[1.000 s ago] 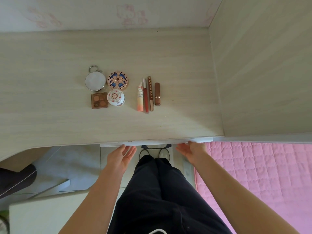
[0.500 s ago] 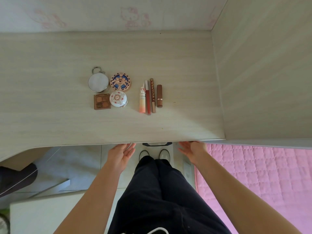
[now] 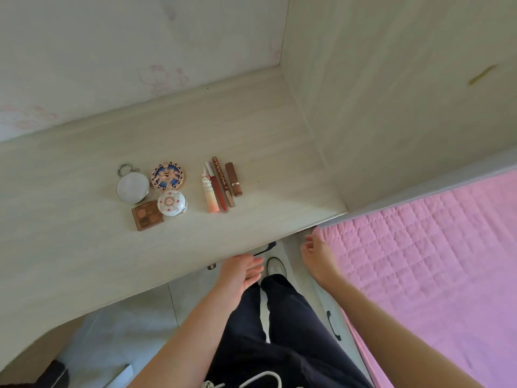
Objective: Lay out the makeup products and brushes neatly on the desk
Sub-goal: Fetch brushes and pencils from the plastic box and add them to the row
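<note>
Compacts [image 3: 167,177] and lipstick tubes [image 3: 233,179] line the pale wood-grain desk [image 3: 84,261]; left hand [image 3: 241,271] and right hand [image 3: 317,254] hang relaxed, empty.

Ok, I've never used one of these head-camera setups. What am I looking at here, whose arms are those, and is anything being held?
There is no machine here: a person wears one wide-angle camera on the head, looking forward and down, so the arms at the bottom are their own. The left hand and the right hand hang open below the front edge of the desk, holding nothing. On the desk lie two groups. One has a round mirror, a blue patterned compact, a white floral compact and a brown eyeshadow palette. Beside them four slim tubes lie side by side in a row. A pink quilt is at the right. I see no brushes.
</note>
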Action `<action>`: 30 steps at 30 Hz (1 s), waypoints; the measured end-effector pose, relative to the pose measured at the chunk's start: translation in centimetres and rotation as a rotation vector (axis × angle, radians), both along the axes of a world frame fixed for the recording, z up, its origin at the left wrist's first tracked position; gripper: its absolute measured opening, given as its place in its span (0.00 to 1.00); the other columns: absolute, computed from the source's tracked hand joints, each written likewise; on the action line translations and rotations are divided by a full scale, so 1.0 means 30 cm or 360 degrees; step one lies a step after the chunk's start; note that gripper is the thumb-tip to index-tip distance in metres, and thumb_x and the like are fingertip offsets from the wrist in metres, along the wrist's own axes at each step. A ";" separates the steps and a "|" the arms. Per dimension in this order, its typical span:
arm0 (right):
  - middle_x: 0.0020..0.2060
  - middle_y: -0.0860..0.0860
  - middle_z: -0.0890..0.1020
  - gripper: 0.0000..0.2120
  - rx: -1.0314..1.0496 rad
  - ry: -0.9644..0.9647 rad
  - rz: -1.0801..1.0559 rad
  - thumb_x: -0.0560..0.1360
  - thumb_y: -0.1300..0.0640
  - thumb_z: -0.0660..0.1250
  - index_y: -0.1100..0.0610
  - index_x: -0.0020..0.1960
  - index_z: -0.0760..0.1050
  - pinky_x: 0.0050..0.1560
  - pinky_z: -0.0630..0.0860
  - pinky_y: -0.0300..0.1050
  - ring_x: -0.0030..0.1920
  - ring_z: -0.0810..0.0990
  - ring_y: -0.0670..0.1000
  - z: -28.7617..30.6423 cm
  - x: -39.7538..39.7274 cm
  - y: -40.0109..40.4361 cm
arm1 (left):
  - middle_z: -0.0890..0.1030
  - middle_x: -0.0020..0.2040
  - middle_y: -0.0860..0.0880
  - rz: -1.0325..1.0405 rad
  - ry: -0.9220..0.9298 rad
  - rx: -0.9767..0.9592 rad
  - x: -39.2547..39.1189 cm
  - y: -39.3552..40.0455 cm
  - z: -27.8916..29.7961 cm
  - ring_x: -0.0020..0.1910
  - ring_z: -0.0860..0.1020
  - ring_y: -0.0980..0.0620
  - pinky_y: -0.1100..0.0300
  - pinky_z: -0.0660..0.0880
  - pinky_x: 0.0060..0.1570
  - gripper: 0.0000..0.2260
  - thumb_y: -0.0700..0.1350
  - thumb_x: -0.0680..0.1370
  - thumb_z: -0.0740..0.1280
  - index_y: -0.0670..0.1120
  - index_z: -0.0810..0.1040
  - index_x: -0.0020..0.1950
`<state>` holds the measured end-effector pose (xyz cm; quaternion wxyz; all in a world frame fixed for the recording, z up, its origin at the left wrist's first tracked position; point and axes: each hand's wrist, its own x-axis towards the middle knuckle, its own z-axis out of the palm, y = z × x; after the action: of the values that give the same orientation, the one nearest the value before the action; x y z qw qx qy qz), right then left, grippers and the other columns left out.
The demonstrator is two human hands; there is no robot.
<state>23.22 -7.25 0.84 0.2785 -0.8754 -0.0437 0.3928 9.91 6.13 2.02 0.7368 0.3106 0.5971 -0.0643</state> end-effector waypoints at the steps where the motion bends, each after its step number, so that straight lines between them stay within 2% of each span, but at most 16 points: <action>1: 0.55 0.52 0.77 0.18 0.0012 -0.0054 0.0019 0.78 0.61 0.56 0.58 0.68 0.65 0.48 0.77 0.46 0.49 0.78 0.52 0.009 -0.020 -0.012 | 0.83 0.50 0.42 -0.0089 -0.0001 0.0011 0.018 -0.008 0.013 0.51 0.82 0.45 0.55 0.79 0.47 0.07 0.39 0.81 0.60 0.39 0.75 0.56; 3: 0.60 0.54 0.76 0.21 -0.0002 -0.0181 0.0054 0.78 0.62 0.56 0.58 0.70 0.63 0.57 0.74 0.48 0.57 0.76 0.54 0.030 -0.064 -0.036 | 0.84 0.48 0.43 -0.0293 -0.0041 0.0078 0.044 -0.023 0.036 0.49 0.82 0.46 0.53 0.79 0.50 0.06 0.39 0.80 0.61 0.40 0.76 0.54; 8: 0.66 0.55 0.71 0.20 -0.0143 -0.0353 0.0085 0.80 0.59 0.55 0.59 0.71 0.62 0.62 0.69 0.46 0.66 0.70 0.55 0.076 -0.200 -0.110 | 0.84 0.50 0.47 -0.1040 -0.0162 0.0453 0.052 -0.062 0.050 0.47 0.80 0.51 0.54 0.78 0.54 0.07 0.40 0.80 0.60 0.47 0.76 0.55; 10: 0.66 0.55 0.70 0.19 -0.0228 -0.0412 0.0065 0.80 0.58 0.54 0.59 0.71 0.63 0.62 0.68 0.46 0.66 0.69 0.56 0.096 -0.254 -0.151 | 0.82 0.53 0.50 -0.1424 -0.0234 0.0674 0.049 -0.081 0.044 0.49 0.79 0.54 0.54 0.77 0.54 0.08 0.43 0.79 0.61 0.51 0.75 0.55; 13: 0.66 0.54 0.70 0.20 -0.0362 -0.0530 0.0001 0.80 0.58 0.54 0.58 0.71 0.63 0.62 0.66 0.45 0.65 0.69 0.56 0.126 -0.345 -0.227 | 0.80 0.54 0.55 -0.1931 -0.0317 0.0950 0.049 -0.122 0.065 0.48 0.76 0.58 0.64 0.73 0.45 0.10 0.46 0.80 0.61 0.51 0.75 0.60; 17: 0.64 0.55 0.72 0.18 -0.0464 -0.0634 -0.0155 0.80 0.59 0.54 0.60 0.69 0.64 0.62 0.65 0.44 0.64 0.69 0.56 0.176 -0.459 -0.327 | 0.78 0.58 0.53 -0.2426 -0.0496 0.1250 0.053 -0.197 0.098 0.54 0.76 0.56 0.59 0.75 0.53 0.13 0.45 0.80 0.60 0.49 0.73 0.65; 20: 0.58 0.57 0.76 0.17 -0.0526 -0.0687 -0.0293 0.77 0.63 0.58 0.63 0.65 0.69 0.61 0.69 0.47 0.60 0.73 0.59 0.186 -0.545 -0.411 | 0.77 0.61 0.51 -0.2779 -0.0647 0.1516 0.053 -0.276 0.115 0.59 0.73 0.52 0.56 0.73 0.56 0.15 0.45 0.81 0.58 0.48 0.71 0.68; 24: 0.46 0.56 0.79 0.15 -0.0655 -0.0740 -0.0510 0.67 0.65 0.68 0.64 0.54 0.76 0.51 0.78 0.51 0.48 0.79 0.59 0.168 -0.673 -0.536 | 0.77 0.59 0.49 -0.2981 -0.0885 0.2024 0.023 -0.413 0.154 0.60 0.72 0.51 0.57 0.72 0.54 0.15 0.46 0.81 0.58 0.47 0.71 0.67; 27: 0.48 0.57 0.80 0.16 -0.0748 -0.0703 -0.0661 0.67 0.65 0.70 0.63 0.54 0.76 0.54 0.78 0.53 0.51 0.79 0.60 0.178 -0.772 -0.636 | 0.79 0.58 0.48 -0.3134 -0.1063 0.2229 -0.020 -0.543 0.153 0.59 0.74 0.48 0.54 0.71 0.56 0.15 0.45 0.80 0.61 0.46 0.74 0.66; 30: 0.54 0.58 0.80 0.20 -0.0834 -0.0599 -0.0810 0.70 0.62 0.69 0.64 0.60 0.74 0.60 0.75 0.56 0.59 0.77 0.61 0.169 -0.894 -0.754 | 0.82 0.51 0.48 -0.3261 -0.1441 0.2387 -0.078 -0.695 0.126 0.53 0.78 0.45 0.52 0.75 0.53 0.16 0.42 0.72 0.71 0.42 0.79 0.60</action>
<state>-3.61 -29.87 5.91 0.1216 -0.9561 0.2255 0.1422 7.58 -14.71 5.79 0.1421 0.9321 -0.3047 -0.1346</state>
